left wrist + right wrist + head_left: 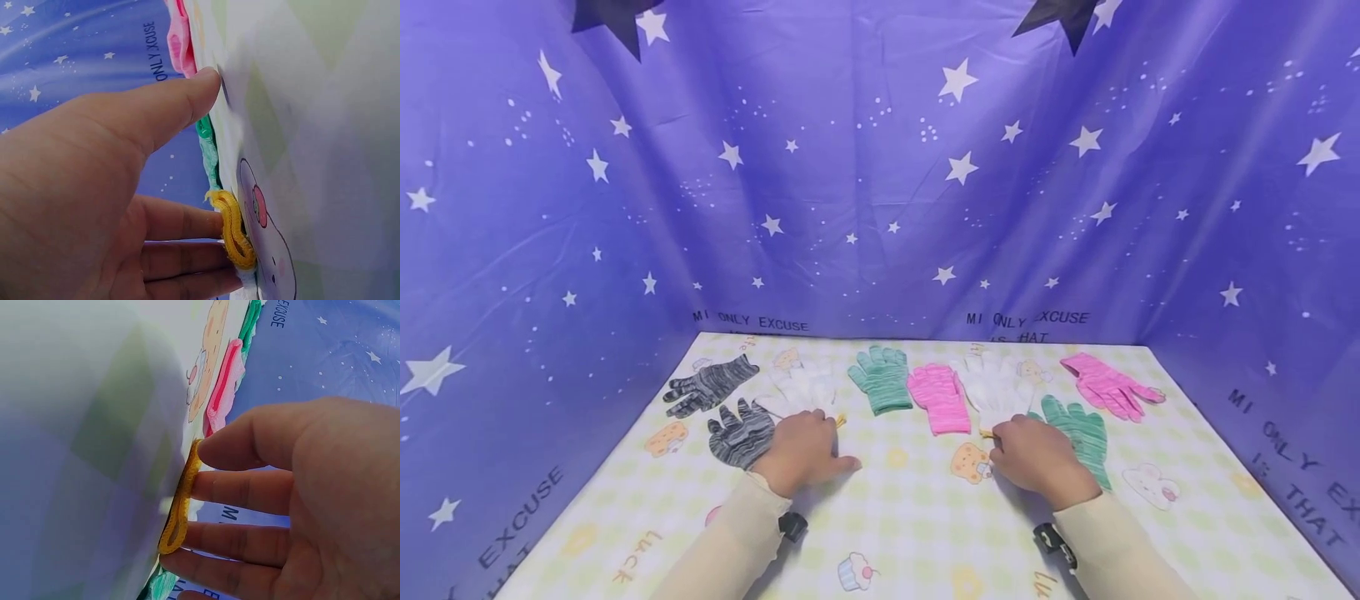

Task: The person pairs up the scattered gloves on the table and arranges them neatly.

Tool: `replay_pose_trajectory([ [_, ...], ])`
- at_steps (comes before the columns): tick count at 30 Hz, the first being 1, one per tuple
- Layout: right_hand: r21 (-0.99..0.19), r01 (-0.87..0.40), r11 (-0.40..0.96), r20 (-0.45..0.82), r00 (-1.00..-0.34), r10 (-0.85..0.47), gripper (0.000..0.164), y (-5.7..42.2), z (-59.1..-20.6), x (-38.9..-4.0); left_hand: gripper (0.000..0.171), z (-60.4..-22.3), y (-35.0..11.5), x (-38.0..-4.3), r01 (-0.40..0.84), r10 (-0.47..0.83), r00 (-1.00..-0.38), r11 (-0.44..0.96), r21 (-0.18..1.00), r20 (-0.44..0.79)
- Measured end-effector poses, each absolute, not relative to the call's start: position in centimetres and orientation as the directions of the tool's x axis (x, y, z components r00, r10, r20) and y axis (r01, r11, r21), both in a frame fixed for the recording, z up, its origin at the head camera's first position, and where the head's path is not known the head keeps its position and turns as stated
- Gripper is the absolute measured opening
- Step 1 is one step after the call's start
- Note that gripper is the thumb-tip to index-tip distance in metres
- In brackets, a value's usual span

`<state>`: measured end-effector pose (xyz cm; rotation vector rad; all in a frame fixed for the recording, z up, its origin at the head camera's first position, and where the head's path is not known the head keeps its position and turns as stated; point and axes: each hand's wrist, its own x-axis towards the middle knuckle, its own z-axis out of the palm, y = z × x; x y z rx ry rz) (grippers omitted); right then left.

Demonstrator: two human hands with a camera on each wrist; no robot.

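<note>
Two white gloves lie on the table, the left one (805,385) and the right one (997,387), both with yellow cuffs toward me. My left hand (808,454) rests at the left glove's cuff (232,228), its fingers fairly straight against it and the thumb spread away. At the other white glove, my right hand (1039,460) touches the cuff (177,515) with extended fingers; its thumb is by the cuff's upper end. Two grey-black gloves, one (741,433) beside my left hand, the other (711,386) farther back, lie flat. A green glove (1081,433) is partly behind my right hand.
Between the white gloves lie another green glove (882,379) and a pink glove (942,398). One more pink glove (1112,386) is at the back right. A checked cloth (910,517) covers the table; purple star-patterned curtains (865,183) surround its back and sides.
</note>
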<state>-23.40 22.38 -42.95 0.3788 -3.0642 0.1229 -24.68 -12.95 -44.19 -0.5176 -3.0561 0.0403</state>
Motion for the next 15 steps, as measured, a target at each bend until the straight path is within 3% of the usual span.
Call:
replay_pose_trajectory([
  [15,-0.084,-0.238,0.968,0.083,-0.969,-0.231,0.017,22.4,-43.17,-23.15,0.062,-43.53,-13.16,-24.18,0.337,0.337,-0.941,0.941,-0.006,0.042],
])
